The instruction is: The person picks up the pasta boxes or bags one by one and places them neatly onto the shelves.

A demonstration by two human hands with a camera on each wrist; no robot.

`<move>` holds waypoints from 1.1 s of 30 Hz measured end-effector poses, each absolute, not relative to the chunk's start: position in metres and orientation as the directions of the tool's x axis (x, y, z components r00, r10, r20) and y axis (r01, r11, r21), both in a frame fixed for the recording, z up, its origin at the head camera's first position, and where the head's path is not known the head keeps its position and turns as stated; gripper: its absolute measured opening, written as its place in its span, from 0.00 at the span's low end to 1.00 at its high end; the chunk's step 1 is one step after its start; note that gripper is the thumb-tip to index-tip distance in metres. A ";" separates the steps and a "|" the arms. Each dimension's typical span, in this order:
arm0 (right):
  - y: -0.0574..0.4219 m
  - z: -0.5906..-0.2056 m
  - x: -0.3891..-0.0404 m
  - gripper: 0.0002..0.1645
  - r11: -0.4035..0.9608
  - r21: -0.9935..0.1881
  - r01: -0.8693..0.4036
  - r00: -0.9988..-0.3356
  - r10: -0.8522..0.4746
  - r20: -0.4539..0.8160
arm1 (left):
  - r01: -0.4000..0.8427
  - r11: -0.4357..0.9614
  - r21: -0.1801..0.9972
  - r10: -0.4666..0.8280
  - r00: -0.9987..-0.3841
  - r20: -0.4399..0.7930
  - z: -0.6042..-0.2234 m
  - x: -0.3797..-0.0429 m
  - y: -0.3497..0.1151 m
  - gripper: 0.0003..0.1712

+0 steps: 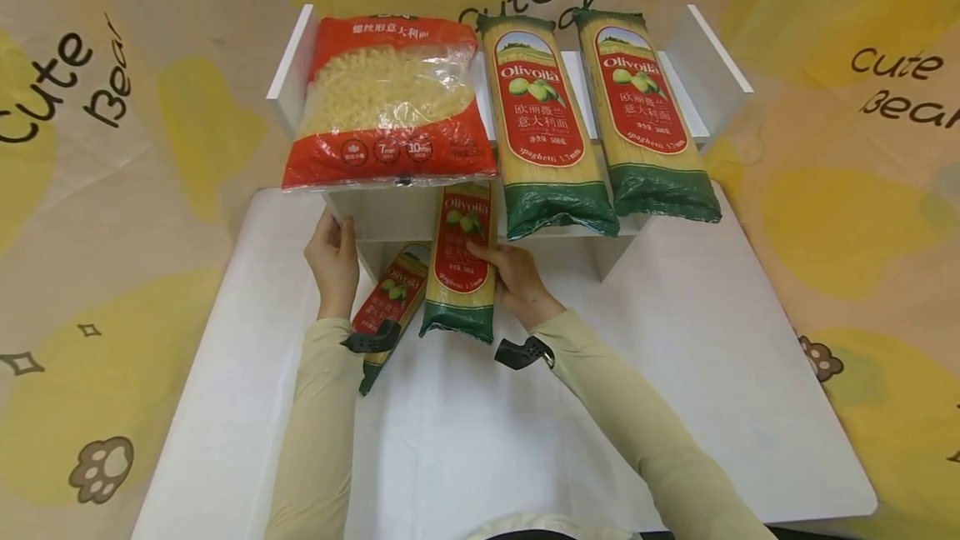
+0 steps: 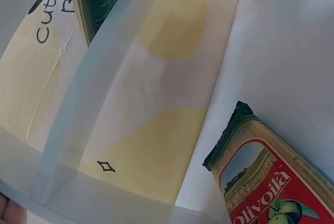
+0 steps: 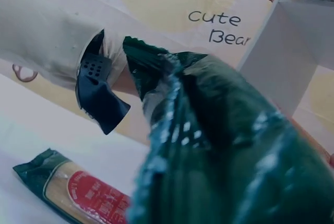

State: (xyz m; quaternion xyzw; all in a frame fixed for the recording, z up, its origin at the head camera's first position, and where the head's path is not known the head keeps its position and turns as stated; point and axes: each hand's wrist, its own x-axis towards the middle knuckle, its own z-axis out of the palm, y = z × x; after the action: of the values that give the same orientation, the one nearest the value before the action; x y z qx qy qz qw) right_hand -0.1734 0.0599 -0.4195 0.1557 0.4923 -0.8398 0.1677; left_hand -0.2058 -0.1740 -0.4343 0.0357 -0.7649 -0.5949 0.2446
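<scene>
My right hand (image 1: 521,282) holds a spaghetti pack (image 1: 459,315) by its side, thumb across the red label. The pack's upper end goes in under the top board of the white shelf (image 1: 292,77); its green lower end sticks out toward me and looms large in the right wrist view. My left hand (image 1: 333,265) grips the front edge of the shelf's left side panel; only its fingertips (image 2: 11,214) show in the left wrist view. Between the hands, a second spaghetti pack (image 1: 393,294) lies slanted on the white table (image 1: 450,432), below the shelf.
On the top board lie a red bag of spiral pasta (image 1: 390,98) at the left and two spaghetti packs, one in the middle (image 1: 540,119) and one at the right (image 1: 645,111). Their lower ends overhang the front edge. A patterned cloth (image 1: 847,215) surrounds the table.
</scene>
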 end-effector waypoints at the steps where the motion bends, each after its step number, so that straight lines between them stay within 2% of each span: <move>1: 0.059 -0.420 -0.173 0.25 -0.463 -0.774 0.431 -0.897 -0.129 -0.423 | 0.238 0.288 0.928 -0.345 -0.878 0.332 -0.434 -0.206 -0.174 0.22; 7: 0.061 -0.422 -0.168 0.26 -0.409 -0.811 0.419 -0.907 -0.136 -0.399 | 0.230 0.282 0.931 -0.342 -0.883 0.321 -0.434 -0.206 -0.174 0.22; 14: 0.067 -0.427 -0.149 0.25 -0.267 -0.862 0.430 -0.903 -0.120 -0.413 | 0.216 0.281 0.935 -0.340 -0.888 0.308 -0.432 -0.206 -0.173 0.23; 20: 0.066 -0.427 -0.144 0.21 -0.294 -0.863 0.410 -0.911 -0.093 -0.401 | 0.200 0.288 0.936 -0.343 -0.891 0.296 -0.433 -0.205 -0.174 0.23; 28: 0.064 -0.424 -0.156 0.24 -0.315 -0.855 0.412 -0.911 -0.134 -0.389 | 0.210 0.299 0.931 -0.341 -0.887 0.310 -0.434 -0.204 -0.174 0.23; 33: 0.062 -0.423 -0.165 0.25 -0.251 -0.885 0.393 -0.919 -0.134 -0.370 | 0.209 0.296 0.932 -0.333 -0.892 0.306 -0.433 -0.205 -0.174 0.23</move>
State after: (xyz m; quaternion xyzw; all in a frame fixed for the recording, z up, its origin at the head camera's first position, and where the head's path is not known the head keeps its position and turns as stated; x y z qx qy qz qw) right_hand -0.1650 0.0616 -0.4226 0.1100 0.5884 -0.7832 0.1681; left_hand -0.2051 -0.1741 -0.4335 0.0403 -0.7719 -0.5917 0.2289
